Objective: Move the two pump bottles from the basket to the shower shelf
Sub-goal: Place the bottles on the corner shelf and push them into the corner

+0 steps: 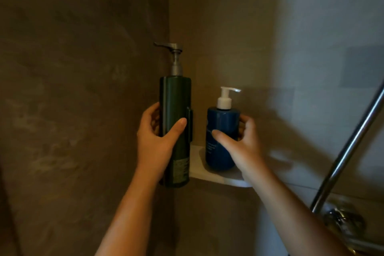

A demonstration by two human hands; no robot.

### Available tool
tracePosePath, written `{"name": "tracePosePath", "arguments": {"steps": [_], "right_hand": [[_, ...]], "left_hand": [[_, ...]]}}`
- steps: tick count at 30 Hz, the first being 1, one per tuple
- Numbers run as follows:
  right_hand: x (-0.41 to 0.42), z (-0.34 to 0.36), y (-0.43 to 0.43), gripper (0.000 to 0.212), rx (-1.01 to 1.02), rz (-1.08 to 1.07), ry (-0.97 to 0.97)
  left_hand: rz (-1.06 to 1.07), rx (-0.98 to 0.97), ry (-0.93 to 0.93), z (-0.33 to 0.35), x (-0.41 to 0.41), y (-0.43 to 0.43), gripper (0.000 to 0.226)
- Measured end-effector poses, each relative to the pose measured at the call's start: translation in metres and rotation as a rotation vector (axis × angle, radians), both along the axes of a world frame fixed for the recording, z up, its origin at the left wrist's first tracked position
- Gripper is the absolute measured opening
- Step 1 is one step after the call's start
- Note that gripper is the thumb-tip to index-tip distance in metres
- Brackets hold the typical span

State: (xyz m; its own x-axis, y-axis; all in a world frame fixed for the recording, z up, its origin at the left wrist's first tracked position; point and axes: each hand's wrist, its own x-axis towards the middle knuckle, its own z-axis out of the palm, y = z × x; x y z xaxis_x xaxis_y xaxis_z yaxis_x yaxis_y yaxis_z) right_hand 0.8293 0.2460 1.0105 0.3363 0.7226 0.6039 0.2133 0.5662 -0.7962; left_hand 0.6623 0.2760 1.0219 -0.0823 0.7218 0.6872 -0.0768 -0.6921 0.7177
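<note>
Two pump bottles at the white corner shower shelf (209, 174), one in each hand.

I see the left hand (155, 141) wrapped round the tall dark green pump bottle (176, 100), upright, spout left, base off the shelf edge; its label is unreadable. Right hand (243, 143) fingers curl round the short blue pump bottle (222, 122) standing on the shelf, spout right. Steel rail (349, 147) at right.

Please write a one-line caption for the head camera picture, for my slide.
Left hand holds a tall green pump bottle beside the corner shelf; right hand grips a blue one on it.
</note>
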Motion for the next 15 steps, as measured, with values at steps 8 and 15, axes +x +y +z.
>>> {"name": "tracePosePath", "arguments": {"steps": [8, 15], "right_hand": [[0.012, -0.004, 0.024, 0.052, -0.051, 0.023, 0.003], [0.020, 0.000, 0.030, 0.054, -0.055, 0.043, 0.005]], "left_hand": [[-0.065, 0.027, -0.002, 0.020, 0.004, 0.023, 0.048], [-0.058, 0.117, -0.017, 0.013, 0.023, 0.045, 0.058]]}}
